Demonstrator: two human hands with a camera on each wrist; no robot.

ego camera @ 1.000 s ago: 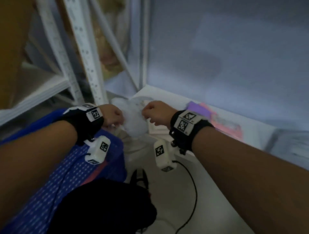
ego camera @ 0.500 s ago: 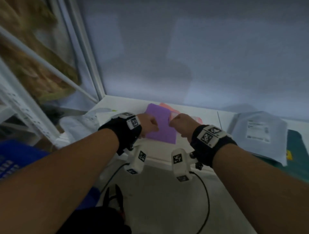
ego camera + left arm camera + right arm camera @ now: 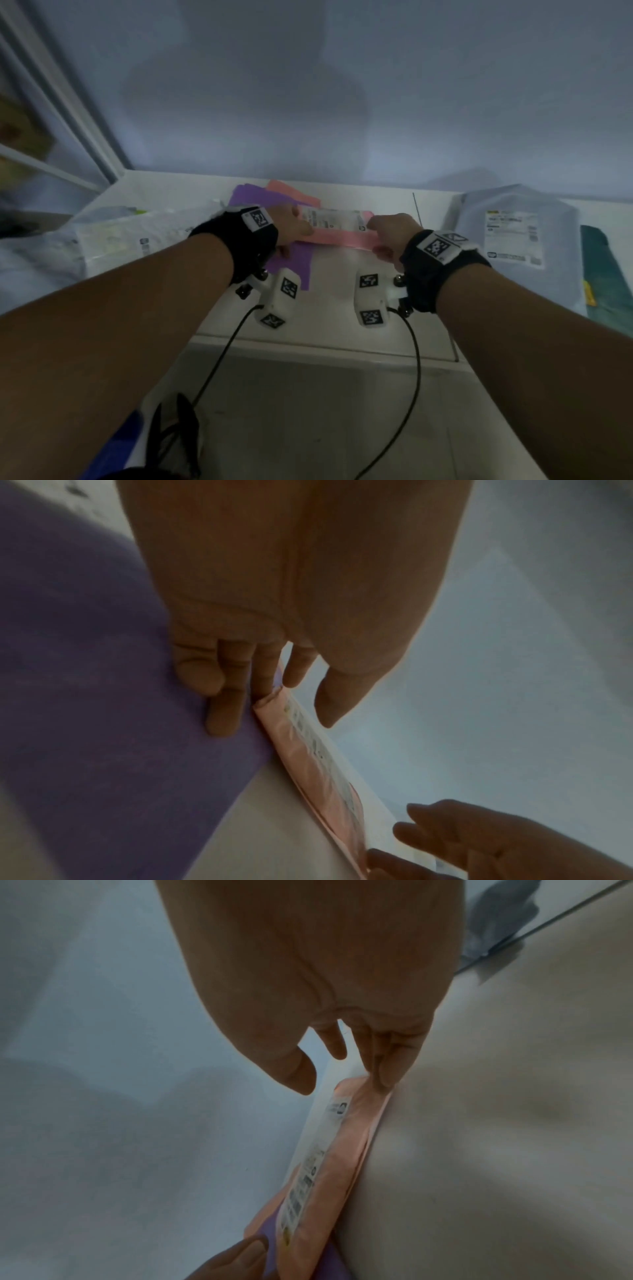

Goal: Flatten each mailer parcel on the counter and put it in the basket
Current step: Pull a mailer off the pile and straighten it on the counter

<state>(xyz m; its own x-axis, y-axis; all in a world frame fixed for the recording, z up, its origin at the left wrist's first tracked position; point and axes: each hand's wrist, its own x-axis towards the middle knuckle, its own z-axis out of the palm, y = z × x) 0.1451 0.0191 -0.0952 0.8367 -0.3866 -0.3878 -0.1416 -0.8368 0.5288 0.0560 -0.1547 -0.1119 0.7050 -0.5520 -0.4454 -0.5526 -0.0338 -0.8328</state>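
Note:
A pink mailer with a white label lies on the white counter, its left end overlapping a purple mailer. My left hand is at its left end and my right hand at its right end. In the left wrist view, the left hand has straight fingers touching the purple mailer and the pink mailer, thumb apart. In the right wrist view, the right hand has fingertips on the corner of the pink mailer, thumb off it.
A grey labelled mailer lies on the right, with a dark green one beyond it. A clear plastic mailer is on the left. The blue basket shows at the lower left. The wall is close behind.
A second ago both hands held a white mailer over the blue basket on the left. They have since swung right to the counter and reached the ends of the pink mailer.

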